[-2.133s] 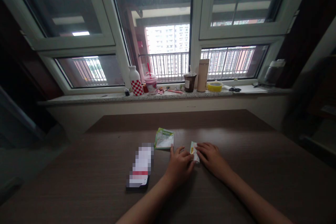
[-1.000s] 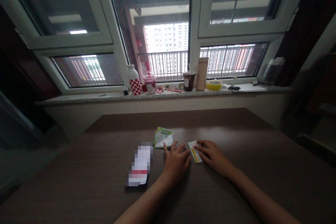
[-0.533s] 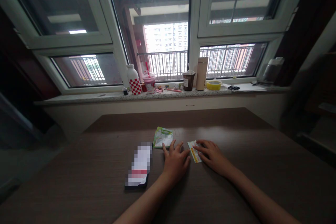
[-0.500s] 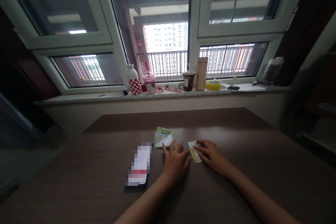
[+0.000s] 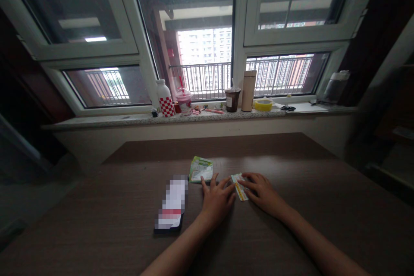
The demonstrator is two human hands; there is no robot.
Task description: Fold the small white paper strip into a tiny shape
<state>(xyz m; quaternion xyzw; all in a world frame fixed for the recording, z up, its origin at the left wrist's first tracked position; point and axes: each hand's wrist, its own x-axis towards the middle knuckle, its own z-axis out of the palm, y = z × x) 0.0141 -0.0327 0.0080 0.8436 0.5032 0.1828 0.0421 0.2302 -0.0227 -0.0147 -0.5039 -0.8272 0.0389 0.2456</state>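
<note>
My left hand [image 5: 216, 197] lies on the brown table with its fingers spread. Its fingertips are close to the lower edge of a green and white packet [image 5: 201, 170]; whether they touch it I cannot tell. To the right, my right hand [image 5: 260, 190] rests flat with fingers apart over a small card-like piece [image 5: 238, 186] printed in white, light blue and yellow. Its fingers cover the right part of that piece. A phone [image 5: 173, 202] with a blurred bright screen lies left of my left hand.
Past the table [image 5: 136, 155], a stone windowsill [image 5: 129, 121] holds a red-checked bottle [image 5: 165, 100], a pink drink cup [image 5: 184, 101], a dark drink cup [image 5: 232, 99], a beige flask [image 5: 248, 91], yellow tape [image 5: 263, 105] and scissors [image 5: 287, 108].
My left hand has shifted very slightly to the right, its fingers nearer the small printed piece. The right hand, packet and phone stay put.
</note>
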